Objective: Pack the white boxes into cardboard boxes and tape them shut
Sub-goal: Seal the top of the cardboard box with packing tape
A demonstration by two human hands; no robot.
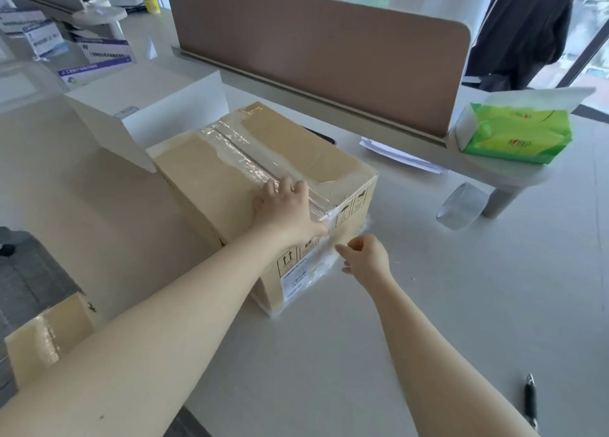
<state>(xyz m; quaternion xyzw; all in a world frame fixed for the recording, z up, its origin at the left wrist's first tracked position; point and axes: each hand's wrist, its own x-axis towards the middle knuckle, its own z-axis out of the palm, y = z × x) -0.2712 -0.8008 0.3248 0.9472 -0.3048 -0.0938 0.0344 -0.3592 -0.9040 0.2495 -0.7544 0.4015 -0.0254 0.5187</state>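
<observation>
Left hand (283, 205) flat on cardboard box (250, 176), pressing tape (244, 159)

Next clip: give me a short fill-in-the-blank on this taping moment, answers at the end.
1. The left hand presses flat on top of the ____ box.
2. The right hand pinches clear ____ at the box's end.
3. The tape roll lies on the ____.

Answers: cardboard; tape; table

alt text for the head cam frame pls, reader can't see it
A person's left hand presses clear tape flat on top of a closed cardboard box on a white desk, while the right hand pinches the tape end at the box's front face. A tape roll, tissue pack and pen lie to the right.
</observation>
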